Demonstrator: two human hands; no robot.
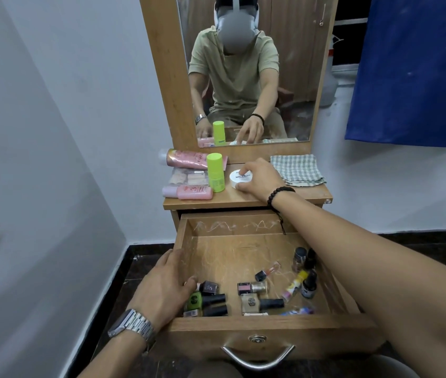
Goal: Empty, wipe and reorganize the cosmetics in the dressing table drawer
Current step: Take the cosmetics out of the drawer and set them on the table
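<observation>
The wooden drawer is pulled out below the dressing table top. Several nail polish bottles lie scattered along its front and right side. My left hand reaches over the drawer's left wall, its fingers curled onto the bottles at the front left corner, beside a green nail polish bottle. On the table top my right hand grips a white round nail polish remover tub. A checked cloth lies folded just right of it.
On the table top's left side lie a pink tube, a clear packet, a pink bottle and an upright lime green bottle. A mirror rises behind. White walls flank the table; a blue sheet hangs right.
</observation>
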